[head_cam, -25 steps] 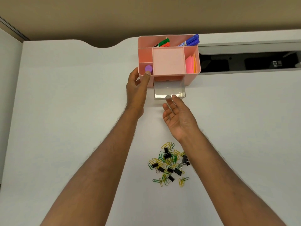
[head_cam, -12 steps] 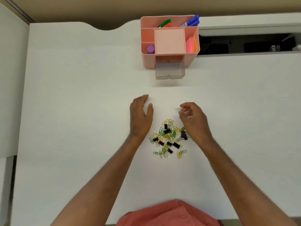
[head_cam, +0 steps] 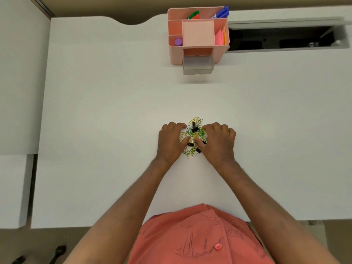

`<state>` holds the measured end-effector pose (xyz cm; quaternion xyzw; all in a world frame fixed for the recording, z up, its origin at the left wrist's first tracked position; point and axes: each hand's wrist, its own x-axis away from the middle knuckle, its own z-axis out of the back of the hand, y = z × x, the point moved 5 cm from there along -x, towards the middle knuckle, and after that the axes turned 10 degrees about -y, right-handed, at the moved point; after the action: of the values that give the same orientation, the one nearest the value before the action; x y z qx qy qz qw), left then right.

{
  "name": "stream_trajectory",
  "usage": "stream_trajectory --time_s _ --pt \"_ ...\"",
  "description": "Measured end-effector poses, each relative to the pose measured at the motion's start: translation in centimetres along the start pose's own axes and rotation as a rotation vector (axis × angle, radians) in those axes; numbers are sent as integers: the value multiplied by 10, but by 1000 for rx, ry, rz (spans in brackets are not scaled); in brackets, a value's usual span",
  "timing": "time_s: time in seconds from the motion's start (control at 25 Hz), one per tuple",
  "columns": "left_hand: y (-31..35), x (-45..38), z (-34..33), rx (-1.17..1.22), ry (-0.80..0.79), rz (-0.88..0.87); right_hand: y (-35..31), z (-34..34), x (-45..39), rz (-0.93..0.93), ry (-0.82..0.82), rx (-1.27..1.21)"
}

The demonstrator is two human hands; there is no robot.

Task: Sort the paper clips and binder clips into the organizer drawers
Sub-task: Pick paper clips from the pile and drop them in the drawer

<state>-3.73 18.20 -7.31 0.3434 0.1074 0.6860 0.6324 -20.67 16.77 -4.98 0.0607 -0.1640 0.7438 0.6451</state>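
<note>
Here we curl our left hand [head_cam: 170,140] and right hand [head_cam: 217,142] around the mixed clip pile [head_cam: 194,137] mid-desk, thumbs apparently pinching a binder clip [head_cam: 191,143], so tangled paper clips could ride into the open clear drawer [head_cam: 198,66].

We see bare white desk [head_cam: 114,111] all the way between the clip pile [head_cam: 194,138] and the pink organizer [head_cam: 176,56], so it's an open path. Only the clear drawer [head_cam: 198,65] juts out front; both hands crowd the pile's sides.
</note>
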Motion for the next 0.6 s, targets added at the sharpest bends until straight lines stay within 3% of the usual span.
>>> stream_trajectory --time_s 0.36,0.6 --pt "15 -4 6 -112 -43 94 -6 2 -9 -29 -77 -92" --pt "18 -7 5 -166 -97 109 8 0 -14 -114 -172 -321"
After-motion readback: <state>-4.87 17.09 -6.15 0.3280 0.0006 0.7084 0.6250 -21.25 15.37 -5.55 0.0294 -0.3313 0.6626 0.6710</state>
